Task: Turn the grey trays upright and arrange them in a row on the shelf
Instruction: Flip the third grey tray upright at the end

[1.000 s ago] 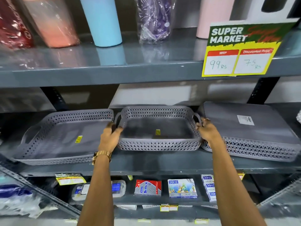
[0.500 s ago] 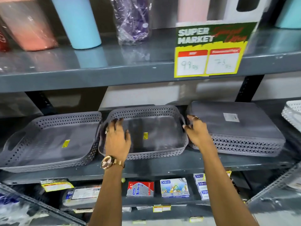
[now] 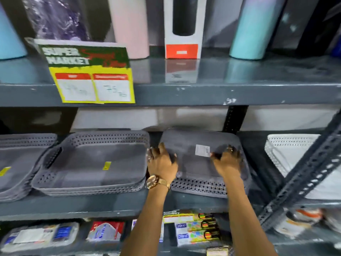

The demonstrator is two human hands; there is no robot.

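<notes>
The upside-down grey tray (image 3: 199,163) lies at the shelf's (image 3: 92,206) front edge. The left hand (image 3: 162,163) and right hand (image 3: 227,163) rest on its base, fingers spread, gripping nothing. Just left sits an upright grey tray (image 3: 96,163); a white tray (image 3: 295,157) sits right.

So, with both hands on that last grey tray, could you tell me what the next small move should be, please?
Probably lift and flip the upside-down tray: its flat base with a white label faces up, while the neighbouring tray already sits upright. The left hand and right hand rest on top.
</notes>
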